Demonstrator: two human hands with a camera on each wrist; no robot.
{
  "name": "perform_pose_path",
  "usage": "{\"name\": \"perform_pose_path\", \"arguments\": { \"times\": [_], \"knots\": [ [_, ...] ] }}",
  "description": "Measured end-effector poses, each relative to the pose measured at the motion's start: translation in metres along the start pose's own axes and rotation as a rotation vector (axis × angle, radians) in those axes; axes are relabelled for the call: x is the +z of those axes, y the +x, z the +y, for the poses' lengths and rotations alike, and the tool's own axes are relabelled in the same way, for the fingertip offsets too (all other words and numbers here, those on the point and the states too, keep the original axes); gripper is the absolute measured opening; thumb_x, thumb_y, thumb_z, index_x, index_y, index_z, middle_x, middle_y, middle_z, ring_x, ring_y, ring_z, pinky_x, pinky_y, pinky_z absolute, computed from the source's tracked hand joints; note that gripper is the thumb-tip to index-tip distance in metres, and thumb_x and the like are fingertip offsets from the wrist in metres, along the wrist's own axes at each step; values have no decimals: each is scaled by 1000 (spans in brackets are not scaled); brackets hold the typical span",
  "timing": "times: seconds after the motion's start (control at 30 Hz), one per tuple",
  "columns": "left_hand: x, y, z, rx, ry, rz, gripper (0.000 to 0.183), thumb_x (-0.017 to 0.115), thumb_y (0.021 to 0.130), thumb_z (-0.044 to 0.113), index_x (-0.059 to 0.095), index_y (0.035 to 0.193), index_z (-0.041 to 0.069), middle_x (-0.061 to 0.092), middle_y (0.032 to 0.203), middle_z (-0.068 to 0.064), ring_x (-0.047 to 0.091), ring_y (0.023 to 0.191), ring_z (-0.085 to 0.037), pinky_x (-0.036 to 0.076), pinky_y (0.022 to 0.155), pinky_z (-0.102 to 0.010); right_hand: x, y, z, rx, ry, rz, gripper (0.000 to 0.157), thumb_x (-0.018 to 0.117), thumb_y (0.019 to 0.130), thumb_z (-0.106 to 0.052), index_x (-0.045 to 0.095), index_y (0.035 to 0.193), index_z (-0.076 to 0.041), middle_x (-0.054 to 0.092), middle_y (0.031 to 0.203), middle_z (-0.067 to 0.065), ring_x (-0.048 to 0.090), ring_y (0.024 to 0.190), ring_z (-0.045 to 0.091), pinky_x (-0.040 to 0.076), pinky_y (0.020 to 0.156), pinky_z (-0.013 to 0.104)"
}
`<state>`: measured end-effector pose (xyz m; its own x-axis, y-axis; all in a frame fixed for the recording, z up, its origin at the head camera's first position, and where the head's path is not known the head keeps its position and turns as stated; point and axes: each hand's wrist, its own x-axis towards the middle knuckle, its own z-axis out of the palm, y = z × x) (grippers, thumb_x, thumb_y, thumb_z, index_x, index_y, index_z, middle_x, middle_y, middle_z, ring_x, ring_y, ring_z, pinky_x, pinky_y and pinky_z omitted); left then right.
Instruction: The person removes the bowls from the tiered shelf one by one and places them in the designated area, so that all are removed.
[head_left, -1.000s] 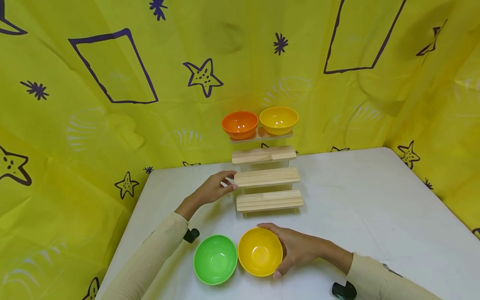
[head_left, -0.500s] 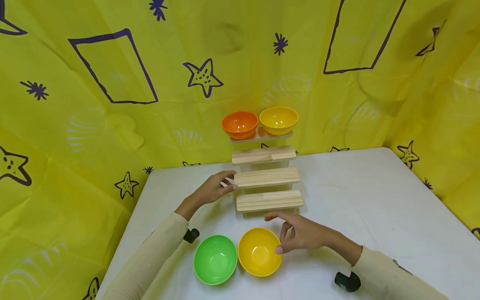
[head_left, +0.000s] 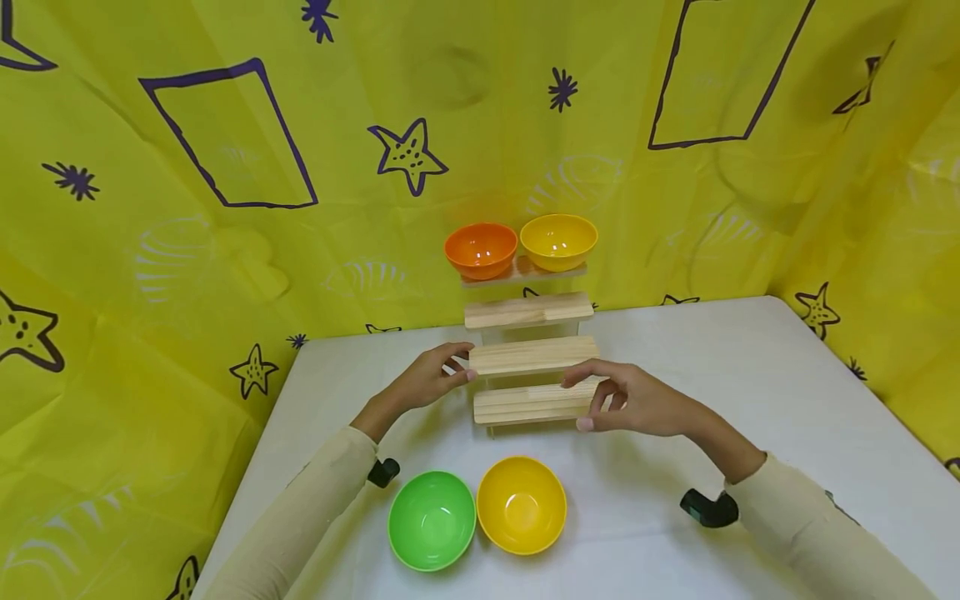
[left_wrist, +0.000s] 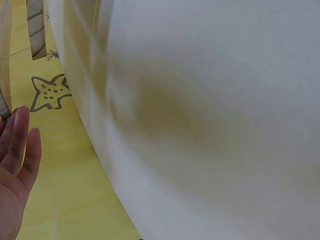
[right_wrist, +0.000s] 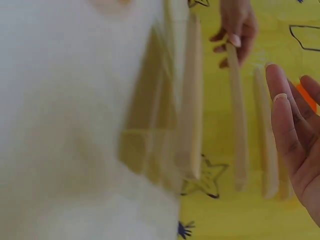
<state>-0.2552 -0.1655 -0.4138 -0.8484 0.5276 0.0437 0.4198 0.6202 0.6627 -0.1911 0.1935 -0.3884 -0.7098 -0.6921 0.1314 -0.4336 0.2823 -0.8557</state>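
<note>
A stepped wooden stand [head_left: 528, 312] with clear supports stands on the table. My left hand [head_left: 431, 375] holds the left end of one of its middle steps between thumb and fingers; the right wrist view also shows this left hand [right_wrist: 239, 32] at the board's end. My right hand [head_left: 637, 402] is in the air by the right end of the lower steps, fingers loosely bent, holding nothing. On the table in front, a green bowl [head_left: 432, 522] and a yellow bowl [head_left: 522, 506] sit side by side. An orange bowl [head_left: 482, 251] and another yellow bowl [head_left: 559, 242] rest on the top step.
A white-covered table [head_left: 720, 392] lies under everything. Yellow sheeting [head_left: 375, 250] with dark drawn starfish and frames hangs close behind the stand and at both sides. A dark camera mount is strapped at each wrist.
My right hand has let go of the front yellow bowl and risen forward and right to the lower steps. That bowl stays beside the green one. The left hand keeps its place.
</note>
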Motion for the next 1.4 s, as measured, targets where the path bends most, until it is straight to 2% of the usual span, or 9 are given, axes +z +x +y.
{"name": "perform_pose_path", "arguments": {
  "times": [0.2,0.3,0.57,0.8,0.9,1.0,1.1,1.4],
  "knots": [
    [-1,0,0,7,7,0,55,63,101,24,46,148,0,60,134,-18,66,113,-30,56,94,-41,-35,10,-10,-42,-39,95,47,74,91,-8,56,135,-6,57,132,22,69,74,17,57,63,29],
    [0,1,-1,6,4,3,55,63,101,24,46,148,0,60,135,-18,66,113,-30,56,94,-41,-52,17,-16,-35,-59,127,45,72,93,-8,57,135,-7,57,132,21,69,74,18,57,65,29],
    [3,1,-4,10,-11,2,55,63,101,23,46,147,-1,59,134,-20,66,113,-31,56,93,-41,-89,38,-28,78,-103,144,49,70,95,-15,52,139,-6,55,138,15,71,86,21,58,77,31],
    [3,1,-4,8,-6,7,55,63,101,24,46,147,-1,60,134,-20,65,113,-30,56,94,-41,-111,55,-28,125,-72,304,45,68,98,-19,53,139,-8,60,128,0,71,87,20,56,71,28],
    [1,1,-2,0,-4,2,56,63,101,25,46,148,0,60,133,-19,65,113,-30,56,93,-40,-120,62,-27,143,-67,373,46,66,99,-25,52,139,-8,59,131,5,70,86,16,55,70,27],
    [1,1,-1,-9,-8,1,56,63,101,25,45,148,1,60,133,-18,65,113,-30,56,92,-40,-129,70,-25,164,-56,418,53,64,99,-30,48,144,-6,54,138,13,68,83,11,54,69,27],
    [1,1,-2,-11,-12,4,56,63,101,25,46,148,1,60,133,-18,65,113,-30,57,91,-39,-136,76,-24,188,-53,411,61,65,99,-31,40,150,-7,48,145,17,67,83,11,56,69,25],
    [1,0,-2,-12,-17,-3,56,63,101,26,45,148,1,60,133,-18,65,113,-30,58,88,-37,-149,93,-17,264,-60,280,83,66,97,-34,17,161,-13,33,158,17,70,87,10,57,73,26]
  ]
}}
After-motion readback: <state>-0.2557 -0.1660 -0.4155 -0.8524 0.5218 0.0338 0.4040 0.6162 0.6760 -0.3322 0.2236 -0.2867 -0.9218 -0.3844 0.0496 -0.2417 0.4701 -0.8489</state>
